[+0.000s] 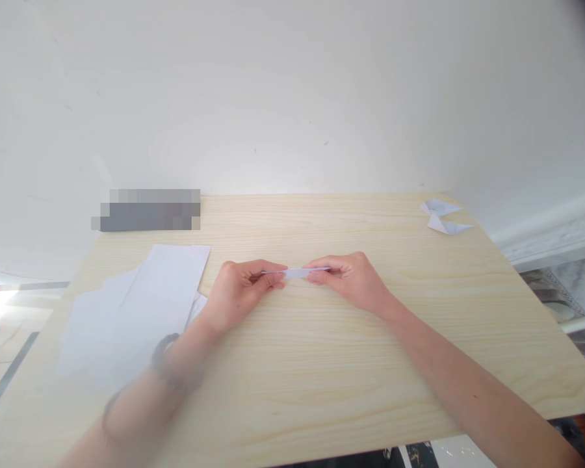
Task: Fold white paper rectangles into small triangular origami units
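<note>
A small folded strip of white paper (296, 272) is held just above the middle of the light wooden table (322, 364). My left hand (241, 289) pinches its left end with thumb and fingers pressed together. My right hand (348, 279) pinches its right end the same way. The two hands face each other, a few centimetres apart, with the strip stretched flat between them.
Several loose white paper sheets (141, 305) lie spread on the table's left part, under my left forearm. Two small folded paper pieces (441, 216) sit at the far right corner. A blurred grey block (149, 211) stands at the back left against the white wall.
</note>
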Action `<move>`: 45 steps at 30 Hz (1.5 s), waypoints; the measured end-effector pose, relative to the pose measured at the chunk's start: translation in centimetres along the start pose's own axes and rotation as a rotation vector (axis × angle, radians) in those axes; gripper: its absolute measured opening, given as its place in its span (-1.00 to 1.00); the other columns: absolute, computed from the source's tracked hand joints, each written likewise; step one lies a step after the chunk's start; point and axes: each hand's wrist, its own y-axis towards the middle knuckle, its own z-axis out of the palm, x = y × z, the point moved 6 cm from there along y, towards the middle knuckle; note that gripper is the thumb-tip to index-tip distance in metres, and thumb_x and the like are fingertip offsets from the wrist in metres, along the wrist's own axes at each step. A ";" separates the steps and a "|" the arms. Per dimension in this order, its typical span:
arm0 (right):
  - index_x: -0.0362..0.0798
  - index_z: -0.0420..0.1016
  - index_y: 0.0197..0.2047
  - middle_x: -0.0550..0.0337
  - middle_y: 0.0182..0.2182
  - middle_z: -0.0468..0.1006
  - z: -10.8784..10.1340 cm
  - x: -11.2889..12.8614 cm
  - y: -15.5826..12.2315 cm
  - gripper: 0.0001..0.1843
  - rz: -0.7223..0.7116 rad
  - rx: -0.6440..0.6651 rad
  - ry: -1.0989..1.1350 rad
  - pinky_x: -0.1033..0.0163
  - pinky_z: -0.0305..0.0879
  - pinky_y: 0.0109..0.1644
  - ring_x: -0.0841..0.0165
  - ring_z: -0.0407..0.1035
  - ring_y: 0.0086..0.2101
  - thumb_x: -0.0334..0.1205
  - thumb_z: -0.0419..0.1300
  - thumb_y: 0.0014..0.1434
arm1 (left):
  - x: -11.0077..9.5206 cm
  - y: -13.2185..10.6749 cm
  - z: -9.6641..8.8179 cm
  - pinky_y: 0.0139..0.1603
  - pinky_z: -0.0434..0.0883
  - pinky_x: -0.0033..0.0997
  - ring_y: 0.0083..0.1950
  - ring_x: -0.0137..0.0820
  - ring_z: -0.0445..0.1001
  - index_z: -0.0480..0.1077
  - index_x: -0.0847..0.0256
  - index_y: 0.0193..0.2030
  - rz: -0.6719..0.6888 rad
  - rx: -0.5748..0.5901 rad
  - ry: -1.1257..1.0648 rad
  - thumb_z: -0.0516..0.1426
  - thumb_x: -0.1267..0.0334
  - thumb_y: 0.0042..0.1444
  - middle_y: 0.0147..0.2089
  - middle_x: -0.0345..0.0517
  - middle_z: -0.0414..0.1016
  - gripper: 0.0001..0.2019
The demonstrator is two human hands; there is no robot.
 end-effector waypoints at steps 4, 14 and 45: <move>0.04 0.53 -0.17 0.24 -0.38 0.62 0.1 0.0 0.1 -0.80 -0.032 -0.046 0.019 0.28 0.43 -0.32 0.34 0.51 -0.39 -0.18 0.18 0.12 | -0.4 0.0 -0.3 -0.35 0.41 -0.51 -0.39 -0.43 0.51 0.49 0.14 -0.16 0.035 -0.083 0.047 0.11 0.18 0.12 -0.40 -0.24 0.58 -0.80; 0.02 0.45 -0.26 0.26 -0.35 0.55 0.3 1.6 -0.4 -0.90 -0.339 -0.089 -0.176 0.35 0.32 -0.25 0.46 0.41 -0.34 -0.30 0.10 0.18 | -0.9 0.0 0.4 -0.17 0.43 -0.45 -0.16 -0.42 0.46 0.42 0.14 -0.16 0.303 0.004 0.187 0.07 0.27 0.16 -0.14 -0.13 0.48 -0.85; -0.04 0.44 -0.34 0.17 -0.37 0.53 1.4 3.0 -0.4 -0.88 -0.340 -0.179 -0.528 0.17 0.25 -0.16 0.33 0.34 -0.32 -0.24 0.09 0.14 | -2.7 -0.2 1.2 -0.15 0.33 -0.33 -0.18 -0.34 0.39 0.38 0.16 -0.16 0.343 -0.033 0.452 0.06 0.27 0.13 -0.21 -0.12 0.45 -0.84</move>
